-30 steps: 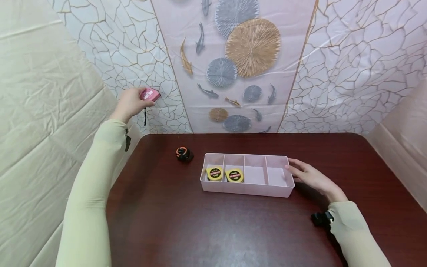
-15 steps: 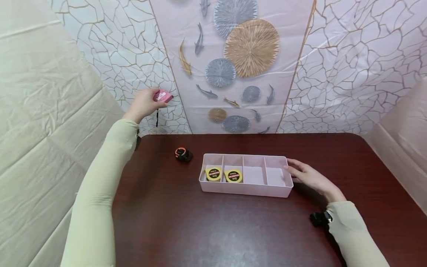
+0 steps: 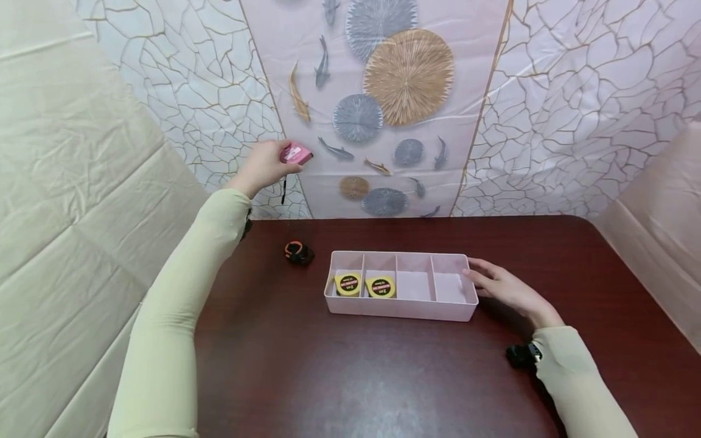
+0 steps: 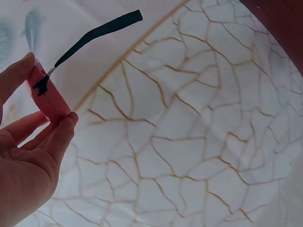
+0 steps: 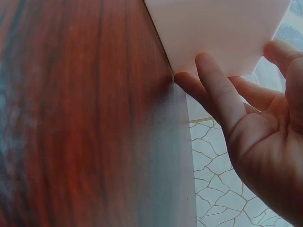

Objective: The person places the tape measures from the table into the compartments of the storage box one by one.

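My left hand (image 3: 265,164) pinches a small pink tape measure (image 3: 296,154) between thumb and fingers, raised in front of the patterned backdrop. From the pink tape measure (image 4: 49,97) hangs a black strap (image 4: 97,35) in the left wrist view. A pale pink divided box (image 3: 402,309) stands on the table. Its two left compartments each hold a yellow tape measure, one (image 3: 347,284) at the far left, the other (image 3: 380,287) beside it. At the box's right end, my right hand (image 3: 506,292) holds the end wall (image 5: 218,35), thumb at the rim and fingers against the outside.
A black and orange tape measure (image 3: 298,252) lies on the dark red table (image 3: 356,377), left of the box. The patterned backdrop (image 3: 569,109) rises behind the table's far edge, and a cream cloth (image 3: 71,213) hangs at the left.
My left hand has moved right with the pink tape measure, coming above the black and orange one. My right hand keeps its place at the box's end, and the box stays put.
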`<state>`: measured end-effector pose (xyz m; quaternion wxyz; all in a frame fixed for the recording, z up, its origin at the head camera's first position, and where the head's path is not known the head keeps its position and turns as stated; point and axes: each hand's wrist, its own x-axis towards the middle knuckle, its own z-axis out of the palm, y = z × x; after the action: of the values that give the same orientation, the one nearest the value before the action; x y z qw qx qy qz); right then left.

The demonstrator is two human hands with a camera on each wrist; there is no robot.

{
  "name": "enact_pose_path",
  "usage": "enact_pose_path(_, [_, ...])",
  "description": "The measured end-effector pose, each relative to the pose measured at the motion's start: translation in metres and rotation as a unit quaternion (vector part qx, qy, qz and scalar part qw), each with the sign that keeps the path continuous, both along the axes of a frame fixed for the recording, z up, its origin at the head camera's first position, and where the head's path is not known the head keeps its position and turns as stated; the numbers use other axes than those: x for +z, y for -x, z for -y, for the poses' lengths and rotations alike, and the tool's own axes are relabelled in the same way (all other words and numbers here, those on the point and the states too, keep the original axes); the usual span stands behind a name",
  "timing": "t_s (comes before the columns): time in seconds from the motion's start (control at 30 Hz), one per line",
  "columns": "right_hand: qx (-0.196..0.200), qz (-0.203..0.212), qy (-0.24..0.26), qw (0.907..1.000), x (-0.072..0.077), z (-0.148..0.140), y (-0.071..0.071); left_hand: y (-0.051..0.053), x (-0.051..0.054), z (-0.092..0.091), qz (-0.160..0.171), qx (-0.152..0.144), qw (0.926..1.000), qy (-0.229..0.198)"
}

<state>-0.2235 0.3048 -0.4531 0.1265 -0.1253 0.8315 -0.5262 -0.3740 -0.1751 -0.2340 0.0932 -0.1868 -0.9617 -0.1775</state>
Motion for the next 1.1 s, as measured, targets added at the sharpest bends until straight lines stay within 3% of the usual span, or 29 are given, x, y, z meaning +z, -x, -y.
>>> enact_pose_path(0.33, [-0.002, -0.002, -0.012, 0.9999, 0.002, 0.000, 0.003, -0.004, 0.007, -0.042, -0.010, -0.048, 0.9988, 0.003])
enact_pose_path(0.57, [-0.003, 0.006, -0.014, 0.9999, 0.002, 0.000, 0.003, -0.002, 0.008, -0.069, -0.013, -0.079, 0.9968, -0.006])
enact_pose_path(0.77, [-0.007, 0.007, -0.011, 0.9999, 0.000, 0.000, 0.002, -0.002, 0.015, -0.088, 0.002, -0.085, 0.9963, -0.011])
enact_pose_path(1.1, [-0.006, 0.007, -0.011, 0.9999, -0.001, 0.001, 0.002, -0.005, 0.025, -0.117, -0.007, -0.105, 0.9945, 0.002])
